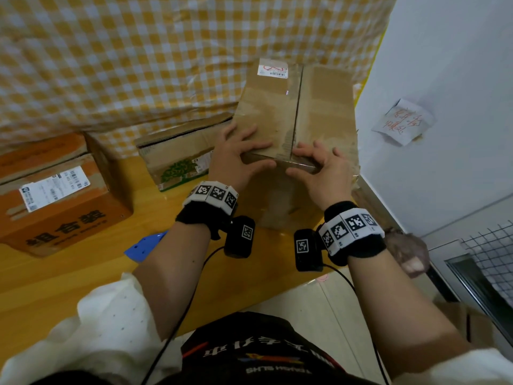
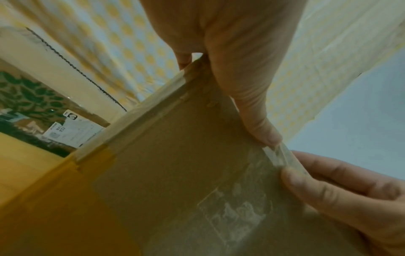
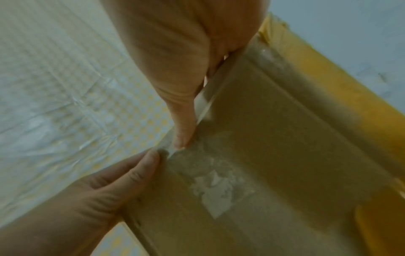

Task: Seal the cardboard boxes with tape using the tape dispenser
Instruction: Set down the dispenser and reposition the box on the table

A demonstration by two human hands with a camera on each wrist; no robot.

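Observation:
A tall brown cardboard box (image 1: 319,107) stands at the table's right end, its top flaps closed along a middle seam. My left hand (image 1: 238,154) grips the near top edge left of the seam, fingers spread over the top and thumb on the front face. My right hand (image 1: 313,165) grips the same edge right of the seam, fingers arched on top. In the left wrist view the thumbs of both hands (image 2: 230,60) (image 2: 339,190) meet on a clear tape strip (image 2: 278,155) folded over the box edge (image 2: 175,173). The blue tape dispenser (image 1: 147,245) lies on the table behind my left forearm, mostly hidden.
An orange box (image 1: 55,207) and a brown box with a green print (image 1: 177,159) sit left on the wooden table (image 1: 83,287). A yellow checked cloth (image 1: 138,51) hangs behind. A white wall (image 1: 444,65) with a paper note (image 1: 402,122) closes the right.

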